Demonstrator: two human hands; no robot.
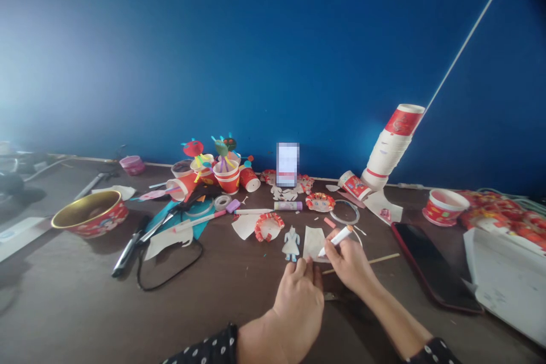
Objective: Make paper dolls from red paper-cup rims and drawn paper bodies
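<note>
Though aslant, marker [339, 237] in right hand [352, 266]

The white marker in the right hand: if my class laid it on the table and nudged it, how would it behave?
The white marker would probably roll, since its barrel looks round. It is likely stiff, showing no bend in the right hand. It also looks light, being slim and held by the fingers.
</note>
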